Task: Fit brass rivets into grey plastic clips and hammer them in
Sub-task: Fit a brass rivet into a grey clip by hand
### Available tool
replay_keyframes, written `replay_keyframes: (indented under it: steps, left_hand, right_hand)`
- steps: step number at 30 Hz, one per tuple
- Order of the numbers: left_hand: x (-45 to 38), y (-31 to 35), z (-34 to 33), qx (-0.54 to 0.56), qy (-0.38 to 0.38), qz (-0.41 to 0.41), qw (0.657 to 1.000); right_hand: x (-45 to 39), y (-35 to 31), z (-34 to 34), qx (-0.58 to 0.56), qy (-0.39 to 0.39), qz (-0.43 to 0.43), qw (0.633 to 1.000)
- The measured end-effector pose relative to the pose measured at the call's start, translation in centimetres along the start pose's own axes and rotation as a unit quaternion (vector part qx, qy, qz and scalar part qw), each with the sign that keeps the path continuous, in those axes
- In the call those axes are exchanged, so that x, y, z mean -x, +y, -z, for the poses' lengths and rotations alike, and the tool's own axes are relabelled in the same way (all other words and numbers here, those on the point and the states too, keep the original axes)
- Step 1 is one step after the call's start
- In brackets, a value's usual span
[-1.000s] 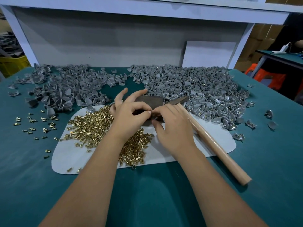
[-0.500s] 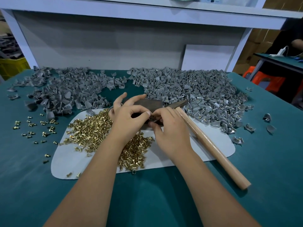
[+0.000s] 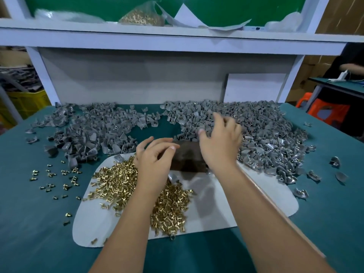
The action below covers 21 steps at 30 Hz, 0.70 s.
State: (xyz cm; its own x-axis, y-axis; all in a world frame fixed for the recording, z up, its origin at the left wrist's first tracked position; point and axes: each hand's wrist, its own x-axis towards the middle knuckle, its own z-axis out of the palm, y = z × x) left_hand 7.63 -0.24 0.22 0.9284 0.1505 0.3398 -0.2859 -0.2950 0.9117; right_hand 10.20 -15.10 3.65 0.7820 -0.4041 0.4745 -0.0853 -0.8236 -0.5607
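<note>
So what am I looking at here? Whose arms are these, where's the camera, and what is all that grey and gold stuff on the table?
There is no machine here: these are a person's two bare arms, filmed by a camera worn on their head, looking forward and down. The left hand hovers with loosely curled fingers over a heap of brass rivets on a white mat. The right hand reaches with spread fingers over a big pile of grey plastic clips; it is blurred, and I see nothing held in either hand. Another clip pile lies to the left. Between the hands sits a dark block. A wooden handle shows beside the right forearm. All rests on a green table.
</note>
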Motion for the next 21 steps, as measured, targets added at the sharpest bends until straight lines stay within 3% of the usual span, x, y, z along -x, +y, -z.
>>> replay_keyframes:
  steps: [6, 15, 21]
  left_hand:
    - [-0.5, -0.3, -0.2, -0.061, 0.026, -0.026, 0.997]
    - [-1.3, -1.6, 1.4, -0.029, 0.039, 0.023, 0.999]
    - [-1.5, -2.1, 3.3, -0.246, 0.123, -0.012, 0.961]
  right_hand:
    - [6.4, -1.0, -1.3, -0.032, 0.018, 0.137, 0.99]
    - [9.0, -1.5, -1.8, -0.073, -0.089, 0.267, 0.957]
    - [8.7, -1.1, -2.2, -0.084, -0.12, 0.253, 0.956]
